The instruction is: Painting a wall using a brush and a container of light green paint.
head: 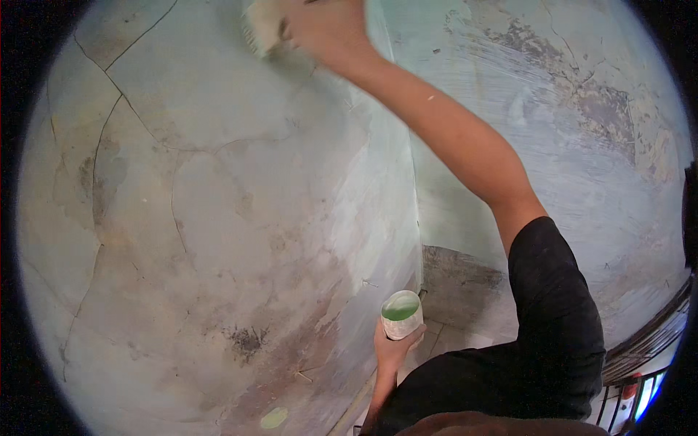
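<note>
At the top of the head view, my right hand [327,27] is closed around a wide paintbrush [265,27] with pale bristles. The bristles lie against or very close to the cracked wall [245,191]; hand and brush are blurred, and the handle is mostly hidden. Low in the picture, right of centre, my left hand [393,349] grips a whitish, paint-smeared cup [402,328] from below. Green paint [401,309] shows inside the cup, which is tilted a little towards the camera.
A second wall [545,163] with peeling patches meets the cracked one at a corner. Nails [371,283] stick out of the left wall low down. Dark metal railings [619,403] stand at the lower right, and floor tiles [436,338] show behind the cup.
</note>
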`<state>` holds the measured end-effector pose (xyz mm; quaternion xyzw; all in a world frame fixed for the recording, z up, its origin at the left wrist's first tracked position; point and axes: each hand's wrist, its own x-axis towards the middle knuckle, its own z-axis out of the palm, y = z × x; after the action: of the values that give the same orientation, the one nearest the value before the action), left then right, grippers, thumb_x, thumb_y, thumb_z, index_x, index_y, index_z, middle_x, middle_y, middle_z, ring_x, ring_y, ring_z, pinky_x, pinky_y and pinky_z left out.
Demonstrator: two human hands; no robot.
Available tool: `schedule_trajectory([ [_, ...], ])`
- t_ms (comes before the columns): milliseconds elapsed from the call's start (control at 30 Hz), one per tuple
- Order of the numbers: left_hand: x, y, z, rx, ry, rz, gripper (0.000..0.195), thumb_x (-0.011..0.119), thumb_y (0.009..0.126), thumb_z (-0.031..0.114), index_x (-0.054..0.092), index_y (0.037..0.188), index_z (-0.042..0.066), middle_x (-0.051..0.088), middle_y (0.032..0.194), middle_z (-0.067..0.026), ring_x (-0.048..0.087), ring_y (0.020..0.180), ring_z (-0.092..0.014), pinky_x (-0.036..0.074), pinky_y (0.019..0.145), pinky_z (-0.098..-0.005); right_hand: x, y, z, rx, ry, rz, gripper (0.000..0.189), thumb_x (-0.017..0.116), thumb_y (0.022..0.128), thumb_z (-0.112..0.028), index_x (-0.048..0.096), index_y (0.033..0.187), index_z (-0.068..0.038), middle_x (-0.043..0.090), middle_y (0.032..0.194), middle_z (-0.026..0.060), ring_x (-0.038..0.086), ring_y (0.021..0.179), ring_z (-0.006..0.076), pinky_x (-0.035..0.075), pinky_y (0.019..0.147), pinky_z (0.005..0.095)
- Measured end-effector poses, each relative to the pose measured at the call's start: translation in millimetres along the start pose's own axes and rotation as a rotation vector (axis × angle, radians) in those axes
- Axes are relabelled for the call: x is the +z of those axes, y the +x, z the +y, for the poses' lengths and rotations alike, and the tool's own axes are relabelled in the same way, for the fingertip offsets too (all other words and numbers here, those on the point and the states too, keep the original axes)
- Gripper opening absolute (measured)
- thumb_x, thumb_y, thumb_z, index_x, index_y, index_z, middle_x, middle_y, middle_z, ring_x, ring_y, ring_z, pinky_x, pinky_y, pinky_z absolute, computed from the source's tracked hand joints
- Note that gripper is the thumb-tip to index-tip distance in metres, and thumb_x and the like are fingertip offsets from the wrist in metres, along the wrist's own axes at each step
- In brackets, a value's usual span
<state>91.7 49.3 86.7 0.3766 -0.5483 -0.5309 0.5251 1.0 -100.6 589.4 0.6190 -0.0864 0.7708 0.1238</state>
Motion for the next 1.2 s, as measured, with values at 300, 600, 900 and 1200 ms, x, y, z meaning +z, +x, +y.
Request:
schedule_trajectory([
  [300, -4, -12, 7, 0.004, 0.03, 0.03, 0.065, 0.095, 0.071, 0.016, 0.06, 0.124, 0.004, 0.069, 0.116, -0.0071, 0.066, 0.103, -0.017, 0.052, 0.09, -0.0335, -86, -29, 121, 0.137, -0.219, 0.259, 0.029, 0.072, 0.089, -0.014, 0.059, 0.066, -0.002, 0.057, 0.057, 0.0113, 0.053, 0.053, 0.0254, 0.047, 0.058, 0.0375],
  [600, 12, 0, 6, -0.045, -0.025, -0.006, 0.063, 0.094, 0.072, 0.013, 0.06, 0.124, 0.004, 0.07, 0.113, -0.0067, 0.067, 0.1, -0.017, 0.054, 0.088, -0.0333, -49, -122, 0, -0.335, -0.174, -0.124, 0.011, 0.076, 0.089, -0.006, 0.069, 0.081, -0.003, 0.055, 0.067, 0.0097, 0.05, 0.057, 0.0219, 0.04, 0.052, 0.0365],
  [900, 18, -3, -6, -0.002, 0.051, 0.001, 0.065, 0.096, 0.07, 0.015, 0.059, 0.123, 0.002, 0.068, 0.112, -0.0072, 0.065, 0.101, -0.016, 0.052, 0.088, -0.0329, -186, -228, -48, 0.985, -0.099, -0.349, 0.02, 0.08, 0.092, -0.017, 0.07, 0.09, 0.0, 0.072, 0.075, 0.006, 0.064, 0.06, 0.0103, 0.051, 0.056, 0.0265],
  [1200, 32, 9, -14, 0.068, 0.129, -0.019, 0.067, 0.097, 0.068, 0.017, 0.062, 0.123, 0.001, 0.07, 0.113, -0.0088, 0.065, 0.103, -0.017, 0.052, 0.093, -0.0334, -280, -302, -72, 1.353, -0.076, -0.096, 0.022, 0.079, 0.092, -0.014, 0.065, 0.085, 0.001, 0.07, 0.075, 0.0083, 0.067, 0.063, 0.0144, 0.053, 0.057, 0.0275],
])
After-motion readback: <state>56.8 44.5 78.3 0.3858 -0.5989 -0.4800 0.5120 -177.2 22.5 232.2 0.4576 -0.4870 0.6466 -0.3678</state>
